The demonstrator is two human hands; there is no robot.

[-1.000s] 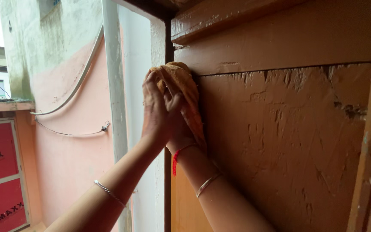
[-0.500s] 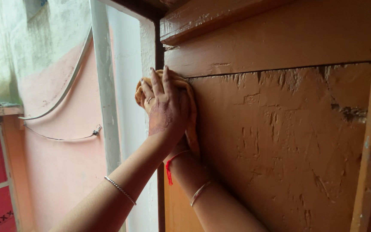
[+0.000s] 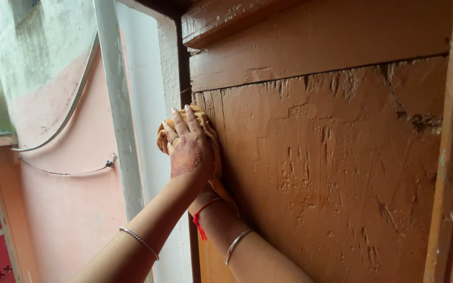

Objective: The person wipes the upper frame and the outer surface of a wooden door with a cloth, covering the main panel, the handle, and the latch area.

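Orange cloth [image 3: 209, 137]: pressing flat under spread left hand [image 3: 186, 152], right hand hidden beneath, grip untellable; keeping pressure even along door edge [image 3: 201, 99].

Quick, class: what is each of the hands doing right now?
Left hand: open, flat, pressing the cloth against the door.
Right hand: hidden under it; cannot tell.

We press an orange cloth [image 3: 211, 137] flat against the left edge of a brown painted wooden door [image 3: 331, 167]. Our left hand [image 3: 187, 149] lies on top, fingers spread upward, a dark pattern on its back. Our right hand [image 3: 205, 196] sits mostly hidden beneath it, a red thread [image 3: 199, 216] on the wrist. Beyond stands a pink wall [image 3: 69, 199] with a white pipe [image 3: 119, 120].
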